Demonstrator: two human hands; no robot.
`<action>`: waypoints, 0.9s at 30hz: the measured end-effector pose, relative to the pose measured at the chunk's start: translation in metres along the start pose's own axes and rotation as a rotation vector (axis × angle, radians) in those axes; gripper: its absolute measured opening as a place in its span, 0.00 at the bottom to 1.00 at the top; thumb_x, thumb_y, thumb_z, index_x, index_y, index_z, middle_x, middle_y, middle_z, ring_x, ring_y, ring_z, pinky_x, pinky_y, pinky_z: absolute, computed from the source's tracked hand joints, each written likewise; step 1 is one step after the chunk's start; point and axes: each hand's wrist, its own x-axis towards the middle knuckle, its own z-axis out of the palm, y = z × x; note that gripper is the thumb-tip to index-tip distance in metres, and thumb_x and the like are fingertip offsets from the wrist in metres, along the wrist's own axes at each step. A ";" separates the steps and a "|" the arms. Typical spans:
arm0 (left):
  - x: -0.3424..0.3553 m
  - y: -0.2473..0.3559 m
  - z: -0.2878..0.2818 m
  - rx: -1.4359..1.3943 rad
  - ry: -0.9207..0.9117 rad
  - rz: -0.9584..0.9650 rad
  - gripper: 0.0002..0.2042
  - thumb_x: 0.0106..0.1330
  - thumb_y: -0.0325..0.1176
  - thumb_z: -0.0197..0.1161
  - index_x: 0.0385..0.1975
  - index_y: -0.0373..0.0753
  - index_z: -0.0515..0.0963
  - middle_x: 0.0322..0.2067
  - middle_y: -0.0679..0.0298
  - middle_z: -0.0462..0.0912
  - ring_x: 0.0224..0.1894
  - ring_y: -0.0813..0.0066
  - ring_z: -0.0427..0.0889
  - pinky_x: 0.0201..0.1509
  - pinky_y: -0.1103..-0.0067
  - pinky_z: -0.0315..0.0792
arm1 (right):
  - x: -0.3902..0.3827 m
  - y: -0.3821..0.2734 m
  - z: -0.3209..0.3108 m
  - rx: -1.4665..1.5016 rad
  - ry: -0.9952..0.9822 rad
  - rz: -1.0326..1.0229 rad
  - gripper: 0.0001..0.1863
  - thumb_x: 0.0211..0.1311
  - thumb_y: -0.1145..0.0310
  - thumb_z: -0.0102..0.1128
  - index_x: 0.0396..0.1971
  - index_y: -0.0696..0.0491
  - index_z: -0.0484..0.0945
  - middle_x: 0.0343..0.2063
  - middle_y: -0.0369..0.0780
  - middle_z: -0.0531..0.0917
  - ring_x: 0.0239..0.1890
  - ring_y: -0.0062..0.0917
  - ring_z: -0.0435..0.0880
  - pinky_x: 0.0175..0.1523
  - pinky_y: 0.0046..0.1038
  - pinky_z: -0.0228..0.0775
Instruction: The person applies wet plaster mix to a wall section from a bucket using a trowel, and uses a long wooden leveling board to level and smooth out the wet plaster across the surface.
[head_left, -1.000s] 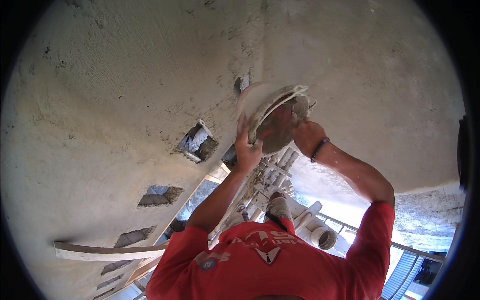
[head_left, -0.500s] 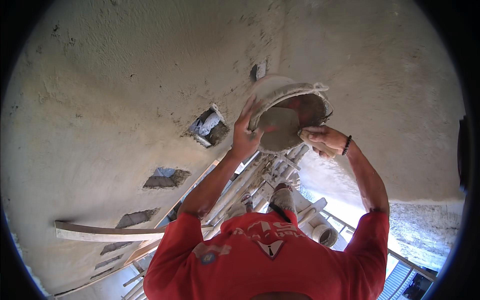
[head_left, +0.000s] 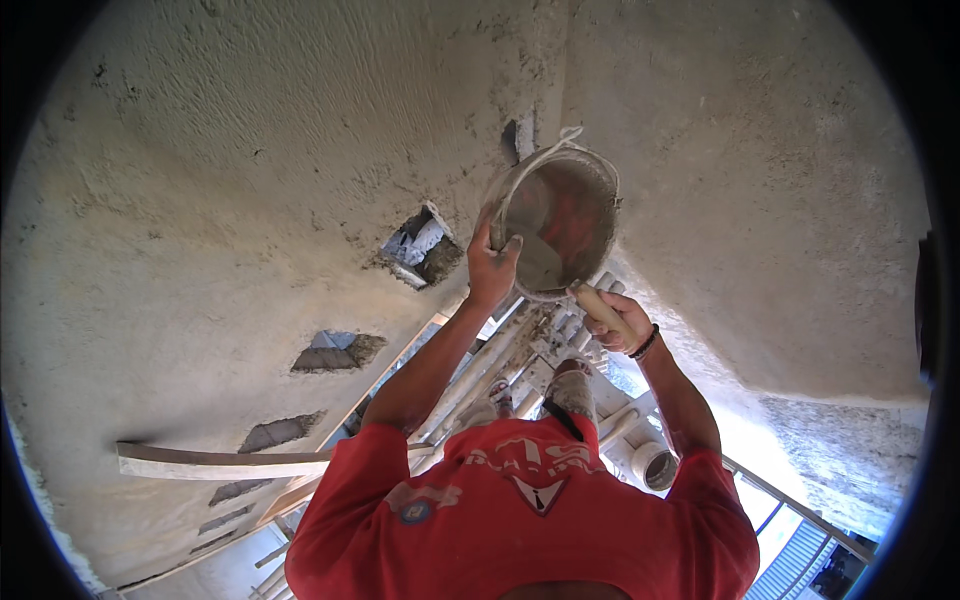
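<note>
The bucket (head_left: 598, 200) is at upper centre, its left side gripped by the outstretched left hand (head_left: 490, 268). At its lower right, the right hand (head_left: 632, 313) curls around a wooden handle (head_left: 594, 303). Rough plastered wall (head_left: 190, 250) fills the frame's left.

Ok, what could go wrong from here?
1. Bucket could slip: only the left hand visibly grips the bucket, at its rim, with the mouth facing the person.
2. The wooden-handled tool in the right hand is right by that rim, so it might knock it.
3. Footing: the feet are among poles with gaps between them, so a misstep or dropped tool seems possible.
</note>
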 end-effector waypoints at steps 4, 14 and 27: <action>0.000 -0.005 -0.001 -0.134 0.046 -0.130 0.25 0.55 0.21 0.59 0.54 0.29 0.63 0.52 0.56 0.69 0.54 0.71 0.68 0.58 0.78 0.59 | -0.001 0.001 0.003 -0.051 0.120 -0.052 0.26 0.66 0.51 0.35 0.61 0.45 0.53 0.20 0.41 0.69 0.11 0.20 0.67 0.10 0.18 0.58; -0.022 -0.007 -0.045 -0.336 0.331 -0.193 0.24 0.49 0.18 0.56 0.51 0.34 0.66 0.44 0.63 0.73 0.45 0.75 0.71 0.52 0.80 0.63 | -0.024 -0.020 0.092 -0.095 0.201 -0.578 0.24 0.65 0.53 0.39 0.57 0.48 0.59 0.21 0.41 0.72 0.11 0.23 0.70 0.12 0.22 0.64; -0.118 -0.020 -0.087 -0.365 0.460 -0.451 0.31 0.40 0.15 0.51 0.52 0.35 0.65 0.43 0.63 0.74 0.44 0.73 0.74 0.49 0.79 0.67 | -0.004 -0.108 0.190 -0.598 0.795 -2.285 0.26 0.58 0.71 0.48 0.56 0.53 0.52 0.25 0.41 0.72 0.22 0.23 0.73 0.24 0.23 0.69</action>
